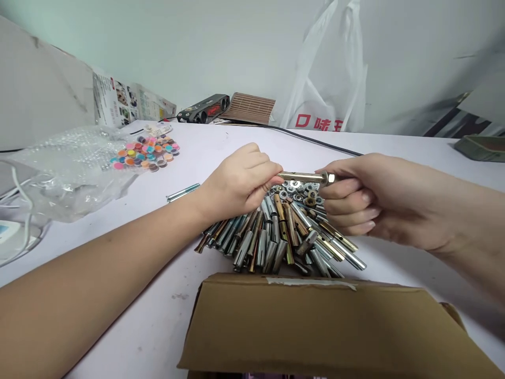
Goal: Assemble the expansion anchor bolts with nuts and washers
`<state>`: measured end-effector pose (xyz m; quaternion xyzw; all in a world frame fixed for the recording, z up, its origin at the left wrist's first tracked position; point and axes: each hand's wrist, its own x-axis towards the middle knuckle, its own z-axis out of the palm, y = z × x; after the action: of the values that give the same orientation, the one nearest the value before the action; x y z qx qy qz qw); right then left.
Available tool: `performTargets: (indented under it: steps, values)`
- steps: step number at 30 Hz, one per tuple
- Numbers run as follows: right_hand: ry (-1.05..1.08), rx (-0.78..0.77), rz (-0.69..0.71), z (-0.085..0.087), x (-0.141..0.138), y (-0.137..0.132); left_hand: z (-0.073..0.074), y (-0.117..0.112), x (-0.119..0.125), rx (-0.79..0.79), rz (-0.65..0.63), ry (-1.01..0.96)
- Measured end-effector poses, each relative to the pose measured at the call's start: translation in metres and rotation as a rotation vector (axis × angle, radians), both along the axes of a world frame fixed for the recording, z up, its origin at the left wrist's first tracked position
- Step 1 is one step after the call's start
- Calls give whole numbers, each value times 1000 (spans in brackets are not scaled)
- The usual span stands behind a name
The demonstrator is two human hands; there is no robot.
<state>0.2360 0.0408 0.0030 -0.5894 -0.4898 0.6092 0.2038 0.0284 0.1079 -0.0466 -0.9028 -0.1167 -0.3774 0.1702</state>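
An expansion bolt (303, 177) with a brass-coloured sleeve is held level between my two hands, above a pile of metal parts. My left hand (252, 176) pinches its left end between thumb and fingers. At the other end, by the washer and hex nut (330, 178), my right hand (355, 195) is closed with its fingers curled. Underneath lies a heap of sleeves and bolts (272, 237), silver and brass in colour. Behind them are loose washers and nuts (302, 192), partly hidden by the hands.
A cardboard box (315, 321) with a raised flap stands at the front. Colourful round pieces (148, 152) and clear plastic wrap (79, 168) lie at left. A white plastic bag (327, 79) and a black cable (311, 139) are at the back. A green tray (481, 147) sits far right.
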Motion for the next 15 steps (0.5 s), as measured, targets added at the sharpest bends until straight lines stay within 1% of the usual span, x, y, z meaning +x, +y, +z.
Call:
performTargets:
  steps: [1, 2, 3, 5, 6, 7, 8, 10, 11, 12, 13, 15]
  values:
    - [-104, 132, -13, -1, 0, -1, 0, 0, 0, -4, 2, -1]
    - [-262, 346, -16, -4, 0, -2, -1, -1, 0, -21, 5, -3]
    - [-455, 610, -2, -7, 1, -2, -1, -1, 0, -54, 11, -5]
    - [-803, 1116, 105, -13, 5, 0, -2, -3, 0, -147, 28, -13]
    - [-902, 1303, 173, -16, 9, 3, -2, -4, 0, -194, 34, -15]
    - [-947, 1435, 230, -19, 14, 6, -2, -4, 0, -231, 36, -16]
    - [-948, 1522, 278, -21, 18, 10, -2, -5, 1, -255, 34, -16]
    - [-873, 1622, 349, -25, 25, 17, -2, -5, 2, -261, 21, -2]
    - [-821, 1620, 381, -26, 27, 20, -2, -5, 2, -251, 15, 11]
    - [-761, 1559, 402, -27, 27, 21, -3, -4, 2, -235, 11, 23]
    - [-694, 1462, 399, -27, 25, 21, -3, -3, 2, -218, 13, 33]
    - [-555, 1268, 320, -25, 17, 19, -3, 0, 1, -190, 29, 38]
